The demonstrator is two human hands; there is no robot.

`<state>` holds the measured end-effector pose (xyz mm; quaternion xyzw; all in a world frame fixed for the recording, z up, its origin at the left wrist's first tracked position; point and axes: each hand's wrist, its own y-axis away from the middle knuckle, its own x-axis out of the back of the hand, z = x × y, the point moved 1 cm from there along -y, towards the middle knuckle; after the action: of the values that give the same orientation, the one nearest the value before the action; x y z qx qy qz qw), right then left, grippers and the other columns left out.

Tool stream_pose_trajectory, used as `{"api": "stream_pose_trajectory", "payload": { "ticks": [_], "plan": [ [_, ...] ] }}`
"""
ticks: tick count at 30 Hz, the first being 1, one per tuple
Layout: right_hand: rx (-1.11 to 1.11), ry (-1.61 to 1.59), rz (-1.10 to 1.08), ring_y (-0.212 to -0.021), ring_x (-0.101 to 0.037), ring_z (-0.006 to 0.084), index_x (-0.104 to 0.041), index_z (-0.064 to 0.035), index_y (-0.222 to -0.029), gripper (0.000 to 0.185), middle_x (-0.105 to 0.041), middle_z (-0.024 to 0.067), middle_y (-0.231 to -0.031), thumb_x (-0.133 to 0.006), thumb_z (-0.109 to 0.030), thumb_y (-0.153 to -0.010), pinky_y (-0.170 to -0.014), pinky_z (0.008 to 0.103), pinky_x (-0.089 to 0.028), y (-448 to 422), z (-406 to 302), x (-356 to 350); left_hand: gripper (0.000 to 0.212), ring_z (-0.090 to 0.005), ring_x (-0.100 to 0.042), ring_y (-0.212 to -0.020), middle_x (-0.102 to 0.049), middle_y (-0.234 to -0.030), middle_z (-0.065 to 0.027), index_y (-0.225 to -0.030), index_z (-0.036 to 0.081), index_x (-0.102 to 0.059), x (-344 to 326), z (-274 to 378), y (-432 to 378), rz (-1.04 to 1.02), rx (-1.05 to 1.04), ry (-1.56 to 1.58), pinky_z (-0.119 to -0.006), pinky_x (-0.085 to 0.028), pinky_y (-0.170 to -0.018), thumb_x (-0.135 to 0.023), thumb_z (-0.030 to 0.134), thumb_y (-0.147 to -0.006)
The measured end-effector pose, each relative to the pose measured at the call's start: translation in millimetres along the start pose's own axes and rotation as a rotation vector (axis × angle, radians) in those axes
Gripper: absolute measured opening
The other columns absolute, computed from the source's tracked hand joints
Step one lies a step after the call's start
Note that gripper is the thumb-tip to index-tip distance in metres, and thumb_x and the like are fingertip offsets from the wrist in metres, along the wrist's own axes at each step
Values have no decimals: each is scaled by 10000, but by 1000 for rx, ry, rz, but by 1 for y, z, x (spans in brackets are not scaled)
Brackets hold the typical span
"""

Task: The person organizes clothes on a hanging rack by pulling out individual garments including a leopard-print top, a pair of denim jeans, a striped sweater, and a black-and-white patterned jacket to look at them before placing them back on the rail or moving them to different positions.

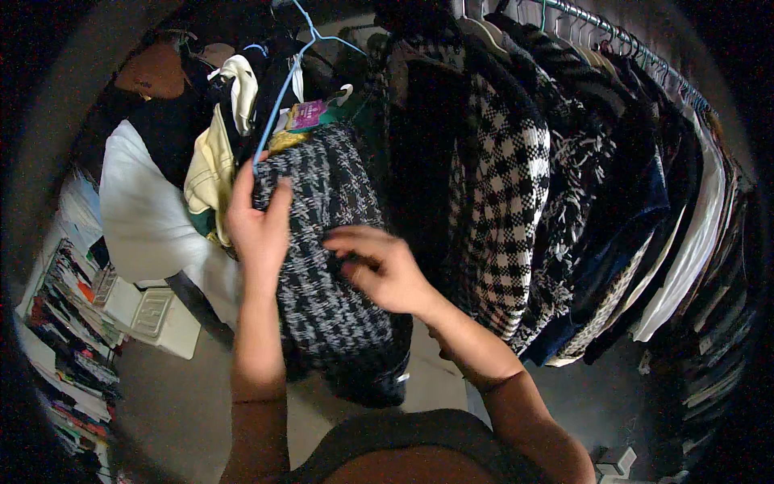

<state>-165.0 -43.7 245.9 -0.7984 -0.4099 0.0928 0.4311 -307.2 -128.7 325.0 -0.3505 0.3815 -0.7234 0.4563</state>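
Note:
A black-and-white woven garment [329, 290] hangs in front of me from a light blue hanger [279, 100]. My left hand [260, 218] grips the garment's upper left edge together with the hanger's lower end, thumb on the near side. Over the middle of the cloth is my right hand [375, 266], its fingers apart and slightly blurred; whether the fingertips touch the fabric I cannot tell. Behind the garment's top edge, a purple printed tag [305, 115] shows beside yellow and green cloth. The garment's far side is hidden.
Clothes on hangers, among them a checked jacket [505, 224], fill a metal rail [604, 24] at right. White cloth [142, 212] and a cream garment [210, 175] hang at left. Below are a white plastic bin [166, 320] and stacked folded clothes [66, 314]. A small white box [617, 461] stands lower right.

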Motion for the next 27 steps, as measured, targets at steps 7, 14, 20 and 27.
{"api": "stream_pose_trajectory", "payload": {
  "ticks": [7,14,20,27],
  "plan": [
    [-106,-962,591,-944,-558,258,-452,89,-1155,370,-526,167,-1119,-519,-148,-880,-899,392,-449,-123,-26,33,373,-118,-541,-969,-597,-1080,-71,-1166,-20,-541,18,2,7,-29,-13,-20,-260,-415,-880,-652,63,-820],
    [-453,-428,277,-452,-368,120,-501,-55,-763,178,-441,46,-581,-492,-173,-896,-385,253,-309,-278,-62,65,635,-195,-487,-1124,-514,-1240,-125,-1341,-15,-355,-16,23,33,-208,-264,287,-325,-352,-990,-667,109,-802],
    [-523,-122,68,-371,-218,132,-426,-102,-609,397,-342,23,-484,-362,-239,-977,-370,293,-187,-204,-174,75,562,-232,-509,-1095,-506,-1222,-140,-1301,-27,-394,26,-16,65,-434,125,655,-318,-408,-927,-639,167,-834],
    [-438,323,291,-438,-319,56,-499,-96,-825,175,-406,-30,-599,-544,-243,-908,-345,189,-236,-20,-252,70,1114,-456,-267,-1290,-243,-1382,-333,-1379,-79,-179,10,45,163,-778,-226,468,-531,-220,-1056,-775,492,-630]
  ]
}}
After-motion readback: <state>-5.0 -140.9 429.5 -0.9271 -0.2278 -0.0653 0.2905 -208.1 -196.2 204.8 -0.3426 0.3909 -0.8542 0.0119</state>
